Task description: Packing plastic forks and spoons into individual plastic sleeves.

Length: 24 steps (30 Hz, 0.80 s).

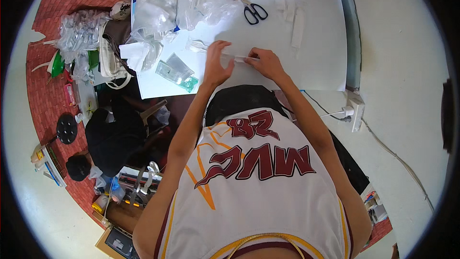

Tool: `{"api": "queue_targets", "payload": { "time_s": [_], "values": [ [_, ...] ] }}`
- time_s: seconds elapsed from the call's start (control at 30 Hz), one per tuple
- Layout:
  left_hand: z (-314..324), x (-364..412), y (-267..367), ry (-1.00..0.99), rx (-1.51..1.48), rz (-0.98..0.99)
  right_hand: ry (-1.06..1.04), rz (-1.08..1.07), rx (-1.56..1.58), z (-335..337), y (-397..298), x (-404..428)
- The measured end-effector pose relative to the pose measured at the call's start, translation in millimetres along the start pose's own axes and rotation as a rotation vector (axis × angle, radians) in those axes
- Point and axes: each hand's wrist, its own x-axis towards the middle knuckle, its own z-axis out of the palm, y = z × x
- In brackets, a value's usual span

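Note:
Thumb and fingers of my right hand (pixel 266 63) pinch one end of a narrow white strip (pixel 239 59), perhaps a sleeve or wrapper. Across from it, my left hand (pixel 216 64) is spread, with a gap between thumb and forefinger around the strip's other end. White plastic forks (pixel 197 46) lie just left of my left hand, and their handles run behind its fingers. Further right on the white table (pixel 323 54), several slim white packets (pixel 297 27) are laid out in a slanting row, with fork tines visible at the top of some.
Black-handled scissors (pixel 254 11) lie beyond my hands, beside clear plastic bags (pixel 205 1). A clear, green-tinted plastic packet (pixel 176 72) is near the table's front left. A person in black (pixel 113 140) sits at the left. A power socket (pixel 355 111) with cords is at the right.

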Motion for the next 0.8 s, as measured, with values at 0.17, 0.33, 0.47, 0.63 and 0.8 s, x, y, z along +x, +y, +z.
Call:
{"api": "queue_targets", "payload": {
  "time_s": [0.17, 0.33, 0.47, 0.63, 0.8],
  "values": [
    [-11, -6, -34, 0.436, -0.027, -0.334, 0.168, 0.025, 0.683, 7, 7, -6],
    [-19, -2, -49, 0.25, 0.138, -0.277, 0.063, 0.11, 0.698, -2, 20, -9],
    [-19, 2, -47, 0.087, 0.074, -0.254, 0.093, 0.085, 0.487, -2, 25, -12],
    [-20, 2, -48, 0.005, 0.081, -0.285, 0.077, 0.013, 0.205, -12, 11, -20],
    [-23, 5, -39, -0.057, 0.275, -0.245, 0.141, -0.014, 0.129, -4, 16, -18]
  ]
}}
